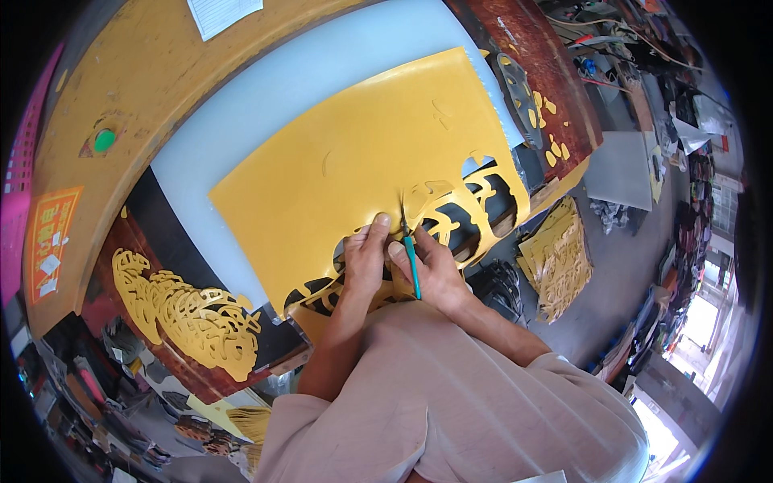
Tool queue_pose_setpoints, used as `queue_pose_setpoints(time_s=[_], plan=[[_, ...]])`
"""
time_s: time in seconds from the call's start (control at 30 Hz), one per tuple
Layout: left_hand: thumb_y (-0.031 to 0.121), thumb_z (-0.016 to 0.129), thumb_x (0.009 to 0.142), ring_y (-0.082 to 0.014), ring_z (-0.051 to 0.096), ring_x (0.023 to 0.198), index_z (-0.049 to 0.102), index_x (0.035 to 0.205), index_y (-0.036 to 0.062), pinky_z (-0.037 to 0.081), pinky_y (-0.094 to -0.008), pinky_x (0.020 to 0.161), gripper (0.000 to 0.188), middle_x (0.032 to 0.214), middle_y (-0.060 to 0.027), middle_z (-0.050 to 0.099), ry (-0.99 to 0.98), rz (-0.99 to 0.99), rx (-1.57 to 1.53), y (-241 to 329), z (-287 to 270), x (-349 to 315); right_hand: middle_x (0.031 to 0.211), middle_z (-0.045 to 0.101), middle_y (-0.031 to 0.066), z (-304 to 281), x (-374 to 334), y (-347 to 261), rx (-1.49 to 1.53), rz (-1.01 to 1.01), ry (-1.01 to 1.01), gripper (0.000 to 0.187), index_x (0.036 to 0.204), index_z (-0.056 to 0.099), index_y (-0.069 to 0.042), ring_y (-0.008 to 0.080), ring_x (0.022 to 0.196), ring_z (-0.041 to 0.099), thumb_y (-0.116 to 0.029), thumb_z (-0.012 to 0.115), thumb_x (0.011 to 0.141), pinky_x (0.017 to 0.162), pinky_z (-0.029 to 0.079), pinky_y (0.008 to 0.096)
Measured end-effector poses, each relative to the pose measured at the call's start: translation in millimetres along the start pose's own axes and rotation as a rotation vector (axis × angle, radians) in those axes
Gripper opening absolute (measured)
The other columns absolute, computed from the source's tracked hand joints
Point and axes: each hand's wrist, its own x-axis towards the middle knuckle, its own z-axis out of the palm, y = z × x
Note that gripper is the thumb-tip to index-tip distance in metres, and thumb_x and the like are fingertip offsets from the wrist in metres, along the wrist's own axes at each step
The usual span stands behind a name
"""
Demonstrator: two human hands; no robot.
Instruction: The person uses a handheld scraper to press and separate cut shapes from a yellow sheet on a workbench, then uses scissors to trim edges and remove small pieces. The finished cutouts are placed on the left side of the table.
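Observation:
A large yellow sheet (pixel 346 153) of leather-like material lies on a pale cutting board (pixel 209 169), its near edge full of curved cut-out holes. My left hand (pixel 366 259) is closed on the sheet's near edge, the thumb lying on top beside a hole. My right hand (pixel 439 274) grips a slim tool with a teal handle (pixel 414 270) and a narrow dark pointed tip. That tip rests over the sheet beside the left thumb; whether it is one blade or two I cannot make out.
Cut yellow lattice pieces (pixel 197 318) are heaped at the left. A metal cutting die (pixel 519 92) and small yellow scraps (pixel 555 149) lie at the far right. Another yellow stack (pixel 560 262) stands low at the right. A green button (pixel 105 140) sits on the yellow machine beam (pixel 161 72).

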Motion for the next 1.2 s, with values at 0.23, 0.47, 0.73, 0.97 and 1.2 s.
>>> queue_pose_setpoints(time_s=[0.23,0.47,0.73,0.97,1.2], plan=[[0.03,0.064,0.111,-0.0053,0.051,0.06,0.068,0.091,0.0064,0.042,-0.0234,0.054,0.032,0.068,0.0035,0.059,-0.011,-0.084,0.096,3.7,-8.3,-0.3,0.092,0.065,0.004,8.2,-5.8,-12.9,0.502,0.095,-0.037,0.042,0.122,0.062,-0.002,0.0123,0.071,0.06,-0.042,0.065,0.109,0.061,0.052,0.0293],[0.029,0.06,0.113,-0.0055,0.054,0.059,0.07,0.096,0.0037,0.046,-0.0239,0.052,0.032,0.073,0.0017,0.063,-0.051,-0.079,0.115,4.2,-7.3,-4.1,0.091,0.063,0.004,6.8,5.3,-12.1,0.615,0.138,-0.047,0.045,0.121,0.062,-0.002,0.0138,0.072,0.062,-0.045,0.067,0.107,0.061,0.052,0.0294],[0.031,0.059,0.113,-0.0056,0.055,0.057,0.069,0.099,0.0049,0.046,-0.0224,0.048,0.031,0.075,0.0013,0.064,-0.101,-0.004,0.13,-5.6,-11.3,-0.4,0.093,0.062,0.0064,5.0,14.5,-8.5,0.564,0.158,-0.04,0.056,0.121,0.06,0.0,0.0132,0.074,0.061,-0.051,0.072,0.102,0.062,0.053,0.0306],[0.027,0.061,0.113,-0.0034,0.05,0.052,0.068,0.096,0.0077,0.041,-0.0218,0.043,0.026,0.069,0.0054,0.057,-0.097,-0.189,0.007,5.2,-10.6,-4.8,0.088,0.065,0.0049,5.1,14.2,-15.3,0.788,0.173,-0.079,0.045,0.111,0.063,-0.003,0.015,0.07,0.064,-0.048,0.067,0.106,0.062,0.054,0.032],[0.023,0.06,0.112,0.0013,0.044,0.048,0.067,0.093,0.0133,0.034,-0.0187,0.039,0.022,0.067,0.0106,0.054,-0.074,-0.166,-0.034,-1.0,-13.7,-3.2,0.086,0.066,0.0036,10.6,15.9,-16.9,0.886,0.146,-0.105,0.042,0.11,0.063,-0.005,0.0154,0.071,0.065,-0.047,0.066,0.107,0.065,0.055,0.0322]])
